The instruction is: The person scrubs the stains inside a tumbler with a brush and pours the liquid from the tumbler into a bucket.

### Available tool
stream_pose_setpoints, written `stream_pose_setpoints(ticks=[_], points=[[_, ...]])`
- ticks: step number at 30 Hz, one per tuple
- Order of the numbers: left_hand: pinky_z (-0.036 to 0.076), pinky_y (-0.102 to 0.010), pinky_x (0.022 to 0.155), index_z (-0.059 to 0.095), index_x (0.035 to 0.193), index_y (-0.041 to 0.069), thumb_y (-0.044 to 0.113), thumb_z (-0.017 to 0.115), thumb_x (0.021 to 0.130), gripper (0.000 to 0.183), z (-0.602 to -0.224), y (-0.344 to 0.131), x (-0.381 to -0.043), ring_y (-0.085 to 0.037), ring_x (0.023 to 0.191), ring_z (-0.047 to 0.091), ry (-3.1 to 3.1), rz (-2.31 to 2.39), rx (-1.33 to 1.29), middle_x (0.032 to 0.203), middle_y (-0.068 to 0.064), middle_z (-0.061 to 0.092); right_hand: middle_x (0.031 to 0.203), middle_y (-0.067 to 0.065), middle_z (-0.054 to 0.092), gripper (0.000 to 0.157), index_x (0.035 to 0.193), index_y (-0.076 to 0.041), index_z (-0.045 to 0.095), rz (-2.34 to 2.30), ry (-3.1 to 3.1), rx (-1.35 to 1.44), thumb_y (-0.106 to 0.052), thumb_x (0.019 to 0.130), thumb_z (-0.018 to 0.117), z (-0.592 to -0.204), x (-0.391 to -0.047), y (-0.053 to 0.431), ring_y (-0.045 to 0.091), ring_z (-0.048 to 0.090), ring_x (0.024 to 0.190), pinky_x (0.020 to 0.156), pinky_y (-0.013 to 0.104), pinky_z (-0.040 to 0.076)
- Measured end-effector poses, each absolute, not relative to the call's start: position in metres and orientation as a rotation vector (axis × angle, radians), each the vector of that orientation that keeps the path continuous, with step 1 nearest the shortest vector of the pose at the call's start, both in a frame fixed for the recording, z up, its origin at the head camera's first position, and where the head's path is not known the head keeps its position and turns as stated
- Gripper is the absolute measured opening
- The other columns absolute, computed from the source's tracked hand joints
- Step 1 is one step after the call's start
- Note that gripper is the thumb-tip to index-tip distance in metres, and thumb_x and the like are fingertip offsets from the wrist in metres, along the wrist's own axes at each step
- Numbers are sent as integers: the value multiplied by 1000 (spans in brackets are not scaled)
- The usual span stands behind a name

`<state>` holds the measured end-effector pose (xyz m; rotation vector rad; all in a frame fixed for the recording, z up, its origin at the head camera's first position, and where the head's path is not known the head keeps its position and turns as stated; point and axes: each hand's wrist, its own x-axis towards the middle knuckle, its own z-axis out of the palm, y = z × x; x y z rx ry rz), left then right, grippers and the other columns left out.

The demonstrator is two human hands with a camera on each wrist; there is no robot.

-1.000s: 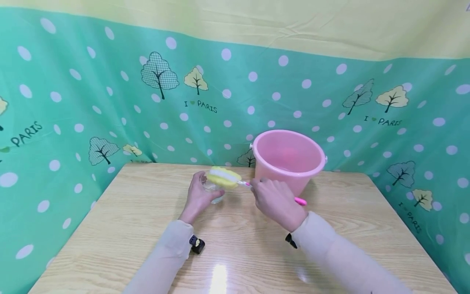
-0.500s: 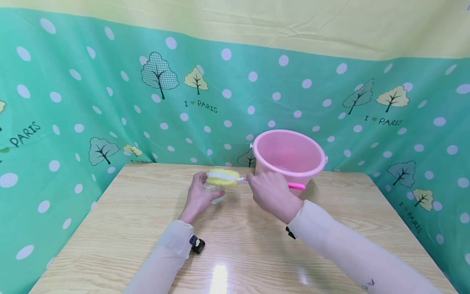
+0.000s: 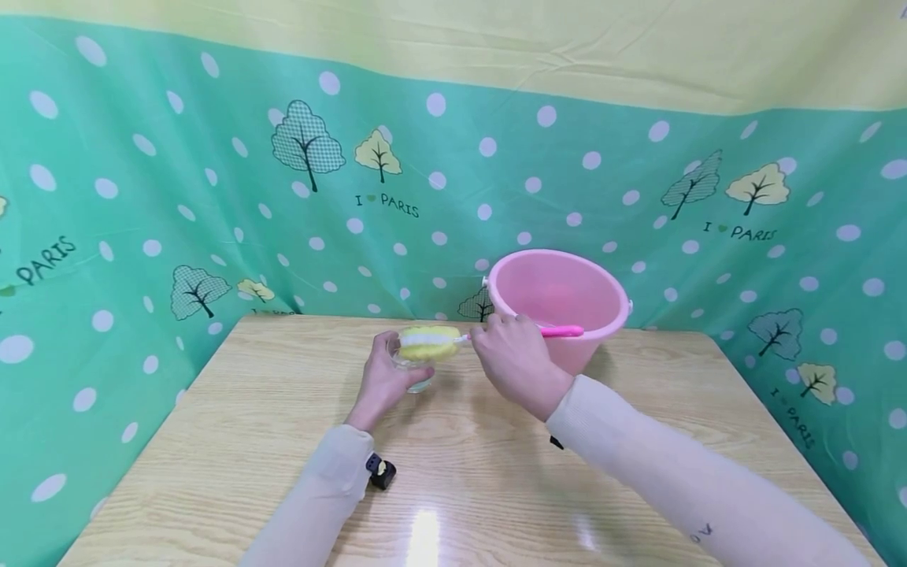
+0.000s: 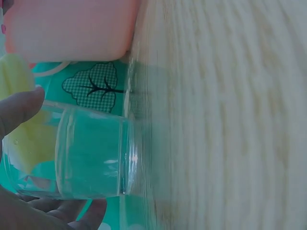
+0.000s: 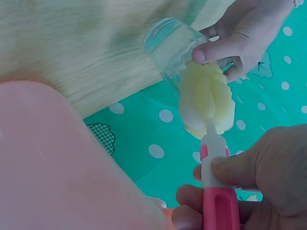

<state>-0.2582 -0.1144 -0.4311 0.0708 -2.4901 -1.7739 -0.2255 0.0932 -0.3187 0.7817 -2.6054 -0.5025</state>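
Observation:
My left hand (image 3: pixel 383 378) grips a clear glass cup (image 4: pixel 91 151) around its upper part, thumb on the near side. The cup stands upright with its base at the tabletop. My right hand (image 3: pixel 520 366) holds a sponge cup brush by its pink and white handle (image 5: pixel 220 206), thumb along the white part. The brush's yellow and white sponge head (image 3: pixel 428 342) lies across the cup's mouth. Through the glass in the left wrist view, part of the sponge shows inside the rim. The handle's pink end sticks out past my right hand, overlapping the bucket rim in the head view.
A pink bucket (image 3: pixel 499 303) with white handle lugs stands at the back of the wooden table (image 3: pixel 283 441), just beyond my right hand. A green dotted curtain (image 3: pixel 234 189) printed with trees hangs behind and along both sides.
My right hand has moved up and slightly left. The brush handle has swung from sloping down to the right to tilting slightly up, while the sponge stays at the cup. The left hand keeps still.

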Motion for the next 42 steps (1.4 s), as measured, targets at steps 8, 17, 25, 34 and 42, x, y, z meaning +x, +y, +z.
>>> stream_pose_setpoints(ticks=[8, 17, 25, 34, 42], points=[[32, -47, 109, 31, 139, 8, 18, 88, 63, 96, -433, -114, -259, -36, 130, 41, -2501, -1770, 80, 146, -21, 38, 79, 5, 58, 12, 98, -10, 66, -603, -2538, 803, -16, 87, 67, -314, -232, 89, 21, 53, 71, 60, 28, 42], [32, -47, 109, 31, 139, 6, 19, 88, 63, 97, -434, -112, -260, -36, 130, 41, -2514, -1741, 47, 145, -23, 39, 87, 6, 62, 16, 102, -11, 70, -645, -2446, 858, -16, 87, 67, -309, -241, 82, 23, 55, 78, 69, 30, 41], [34, -46, 108, 31, 140, 6, 19, 89, 64, 96, -434, -111, -259, -36, 130, 41, -2522, -1722, 15, 144, -24, 39, 83, 6, 60, 12, 97, -11, 70, -760, -2399, 895, -17, 88, 65, -304, -251, 74, 24, 54, 79, 75, 33, 40], [33, -45, 108, 31, 139, 7, 20, 88, 66, 94, -435, -112, -259, -35, 131, 39, -2534, -1714, -3, 146, -22, 38, 80, 2, 61, 7, 90, -15, 72, -858, -2316, 991, -15, 87, 65, -294, -263, 64, 20, 52, 75, 71, 30, 38], [30, -45, 110, 31, 139, 7, 23, 87, 66, 93, -435, -112, -259, -35, 134, 36, -2543, -1712, -24, 147, -22, 35, 80, 2, 65, 9, 88, -17, 73, -975, -2313, 1048, -17, 87, 64, -286, -273, 56, 20, 54, 74, 70, 29, 37]])
